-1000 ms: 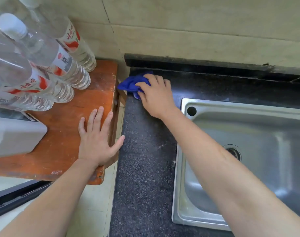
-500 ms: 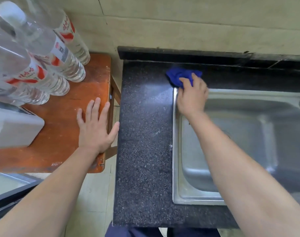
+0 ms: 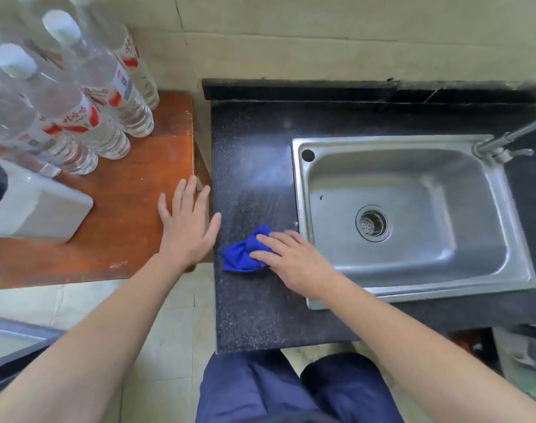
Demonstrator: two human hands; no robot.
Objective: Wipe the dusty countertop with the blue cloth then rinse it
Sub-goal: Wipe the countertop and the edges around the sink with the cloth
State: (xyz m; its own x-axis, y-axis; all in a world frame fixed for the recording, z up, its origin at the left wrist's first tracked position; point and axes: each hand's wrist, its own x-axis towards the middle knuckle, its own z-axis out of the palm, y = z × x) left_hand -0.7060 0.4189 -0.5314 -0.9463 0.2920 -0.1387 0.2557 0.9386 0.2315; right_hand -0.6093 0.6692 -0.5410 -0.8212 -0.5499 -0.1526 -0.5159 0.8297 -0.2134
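Beige wall tiles (image 3: 321,35) run behind a wooden bench (image 3: 123,209) at the left and a black speckled bench (image 3: 251,315) at the right, with a narrow gap between them. At the far left of the wooden bench sits a white box-shaped appliance (image 3: 37,206). Behind it, a cluster of clear plastic bottles (image 3: 86,99) with white caps and red-and-white labels stands near the wall.

The left grip (image 3: 185,225) lies flat on the right edge of the wooden bench. It is released and holds nothing: the fingers are spread and straight, and the thumb reaches over the gap toward the black bench.

Just beside it, the blue cloth (image 3: 243,254) lies bunched on the black bench, left of the sink's front-left corner. The right grip (image 3: 291,261) rests on the cloth's right half, with the fingers laid nearly straight over it, pressing it down rather than clenching it. The fingertips are slightly blurred.

Further right, the steel sink (image 3: 300,178) is set into the black bench, with a round drain (image 3: 373,223) in its floor. A metal tap (image 3: 505,141) stands at its back-right corner. Dark blue trousers (image 3: 260,392) show below the bench edge.
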